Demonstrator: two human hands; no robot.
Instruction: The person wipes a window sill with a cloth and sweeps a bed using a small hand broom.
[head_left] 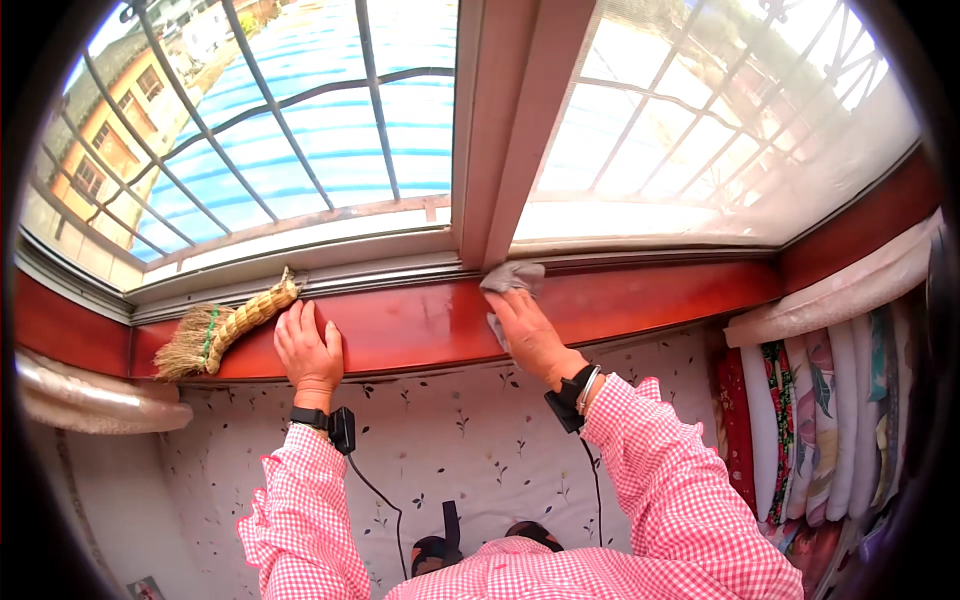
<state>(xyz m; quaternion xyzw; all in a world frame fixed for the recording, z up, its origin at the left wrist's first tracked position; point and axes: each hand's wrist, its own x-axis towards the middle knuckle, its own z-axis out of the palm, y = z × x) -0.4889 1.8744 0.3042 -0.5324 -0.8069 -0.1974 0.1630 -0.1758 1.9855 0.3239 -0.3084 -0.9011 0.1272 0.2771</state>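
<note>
A glossy red-brown window sill [400, 325] runs below the sliding window. My right hand [530, 335] presses a crumpled grey cloth [522, 276] against the sill, close to the track under the middle window frame. Part of the cloth shows beyond the fingertips and part beside the palm. Flat on the sill lies my left hand [308, 345], open, its fingers stretched out and holding nothing. Just left of it rests a short straw hand brush [225, 328] with a braided handle and green binding; the handle's end is close to my fingertips.
Metal window tracks [385, 273] border the sill, with barred panes behind. Folded fabrics [800, 420] are stacked at the right under a pale roll [840, 285]. Another pale roll [100, 395] lies at left. Leaf-patterned cloth [480, 440] spreads below. Cables [388, 500] hang from my wristbands.
</note>
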